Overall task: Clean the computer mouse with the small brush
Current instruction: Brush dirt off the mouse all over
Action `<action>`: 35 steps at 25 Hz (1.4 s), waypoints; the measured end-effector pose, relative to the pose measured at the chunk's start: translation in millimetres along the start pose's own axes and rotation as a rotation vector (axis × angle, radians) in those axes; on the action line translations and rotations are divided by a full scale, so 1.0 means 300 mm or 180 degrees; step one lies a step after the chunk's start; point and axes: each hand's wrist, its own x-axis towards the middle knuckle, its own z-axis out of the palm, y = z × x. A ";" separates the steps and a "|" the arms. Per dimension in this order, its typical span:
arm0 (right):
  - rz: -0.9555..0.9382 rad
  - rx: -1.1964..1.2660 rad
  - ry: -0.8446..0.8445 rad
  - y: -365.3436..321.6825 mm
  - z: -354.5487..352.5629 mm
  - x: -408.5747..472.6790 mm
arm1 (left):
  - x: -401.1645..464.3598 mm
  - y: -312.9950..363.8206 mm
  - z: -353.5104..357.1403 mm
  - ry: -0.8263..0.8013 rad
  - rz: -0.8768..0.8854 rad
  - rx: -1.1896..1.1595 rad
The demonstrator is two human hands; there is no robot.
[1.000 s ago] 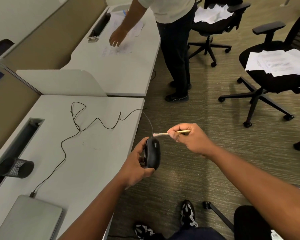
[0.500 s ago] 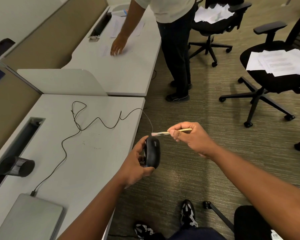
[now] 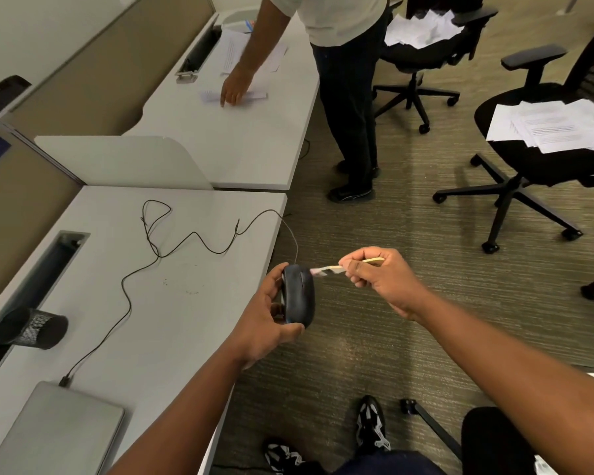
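Fingers [image 3: 277,286] of the left hand [image 3: 264,323] clamp the black computer mouse [image 3: 299,296] on edge, off the surface [image 3: 186,320] and over the carpet, seemingly to turn its top toward the small brush [image 3: 330,268], which the right hand [image 3: 381,279] pinches just beside, bristles touching the mouse's front end, while its cable [image 3: 158,255] trails away across the surface.

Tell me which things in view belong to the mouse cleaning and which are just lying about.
In the job:
- computer mouse, held off the desk in the left hand
- small brush, pinched in the right hand, bristles at the mouse's front end
- mouse cable

Lying about:
- closed laptop
- mesh pen cup, tipped over
- papers on the office chair
- second person at the far desk
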 end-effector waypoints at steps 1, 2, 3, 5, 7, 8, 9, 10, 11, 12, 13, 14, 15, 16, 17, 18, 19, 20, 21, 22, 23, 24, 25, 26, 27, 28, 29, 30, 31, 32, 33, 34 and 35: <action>-0.0079 0.0223 -0.0031 -0.003 0.006 -0.002 | 0.001 0.000 0.001 -0.0015 -0.0016 -0.0013; -0.0132 0.0399 -0.0109 -0.006 0.012 -0.006 | 0.001 0.000 0.002 -0.0043 -0.0027 -0.0015; -0.0154 0.0475 -0.0209 -0.012 0.018 -0.010 | 0.001 0.001 0.004 -0.0070 -0.0038 0.0002; -0.0131 0.0375 -0.0361 -0.025 0.028 -0.018 | -0.002 0.003 0.005 -0.0111 -0.0056 0.0034; -0.0077 0.0071 -0.0310 -0.034 0.025 -0.017 | -0.004 0.003 0.004 -0.0125 -0.0080 0.0030; -0.0080 -0.0126 -0.0216 -0.036 0.020 -0.015 | -0.005 0.002 0.002 -0.0132 -0.0091 0.0027; -0.0123 -0.0299 -0.0121 -0.038 0.015 -0.014 | -0.007 0.001 0.000 -0.0140 -0.0101 0.0034; -0.0212 -0.0394 -0.0063 -0.039 0.012 -0.015 | -0.008 0.000 -0.003 -0.0151 -0.0108 0.0060; -0.0330 -0.0426 -0.0056 -0.042 0.012 -0.017 | -0.009 -0.001 -0.004 -0.0168 -0.0108 0.0089; -0.0447 -0.0452 -0.0106 -0.048 0.015 -0.023 | -0.010 0.000 -0.003 -0.0189 -0.0107 0.0111; -0.0536 -0.0513 -0.0215 -0.059 0.020 -0.030 | -0.011 0.002 -0.001 -0.0208 -0.0104 0.0125; -0.0591 -0.0633 -0.0378 -0.073 0.027 -0.040 | -0.011 0.003 0.001 -0.0219 -0.0110 0.0137; -0.0625 -0.0818 -0.0584 -0.089 0.034 -0.050 | -0.013 0.007 0.004 -0.0223 -0.0121 0.0128; -0.0657 -0.1035 -0.0812 -0.104 0.040 -0.059 | -0.013 0.011 0.006 -0.0220 -0.0145 0.0108; -0.0676 -0.1240 -0.1028 -0.115 0.044 -0.066 | -0.013 0.017 0.007 -0.0219 -0.0162 0.0094; -0.0662 -0.1393 -0.1218 -0.124 0.046 -0.071 | -0.012 0.020 0.008 -0.0220 -0.0168 0.0104; -0.0617 -0.1500 -0.1374 -0.130 0.047 -0.074 | -0.011 0.023 0.009 -0.0222 -0.0170 0.0133; -0.0563 -0.1572 -0.1487 -0.130 0.047 -0.075 | -0.010 0.025 0.010 -0.0223 -0.0178 0.0159; -0.0520 -0.1616 -0.1542 -0.127 0.047 -0.075 | -0.010 0.027 0.011 -0.0222 -0.0185 0.0172; -0.0490 -0.1626 -0.1537 -0.123 0.046 -0.072 | -0.011 0.029 0.011 -0.0218 -0.0186 0.0182; -0.0473 -0.1597 -0.1484 -0.118 0.044 -0.067 | -0.012 0.031 0.010 -0.0218 -0.0170 0.0197; -0.0465 -0.1539 -0.1402 -0.110 0.041 -0.060 | -0.013 0.030 0.010 -0.0215 -0.0155 0.0222; -0.0466 -0.1466 -0.1308 -0.104 0.037 -0.052 | -0.013 0.030 0.009 -0.0221 -0.0141 0.0235; -0.0474 -0.1391 -0.1202 -0.096 0.034 -0.043 | -0.013 0.029 0.008 -0.0227 -0.0140 0.0236; -0.0486 -0.1327 -0.1087 -0.090 0.032 -0.035 | -0.014 0.028 0.007 -0.0233 -0.0141 0.0236; -0.0506 -0.1291 -0.0958 -0.086 0.029 -0.027 | -0.015 0.028 0.007 -0.0236 -0.0133 0.0243; -0.0532 -0.1303 -0.0808 -0.081 0.026 -0.020 | -0.015 0.026 0.007 -0.0247 -0.0115 0.0255; -0.0572 -0.1368 -0.0629 -0.075 0.022 -0.013 | -0.014 0.024 0.007 -0.0268 -0.0092 0.0252; -0.0621 -0.1466 -0.0441 -0.069 0.019 -0.010 | -0.013 0.022 0.006 -0.0281 -0.0073 0.0240; -0.0675 -0.1534 -0.0273 -0.063 0.016 -0.008 | -0.012 0.021 0.005 -0.0284 -0.0060 0.0229; -0.0726 -0.1506 -0.0171 -0.060 0.014 -0.009 | -0.011 0.022 0.003 -0.0279 -0.0049 0.0231; -0.0758 -0.1356 -0.0167 -0.059 0.014 -0.009 | -0.009 0.022 0.001 -0.0268 -0.0047 0.0240; -0.0742 -0.1132 -0.0274 -0.061 0.015 -0.010 | -0.006 0.021 -0.001 -0.0259 -0.0052 0.0244</action>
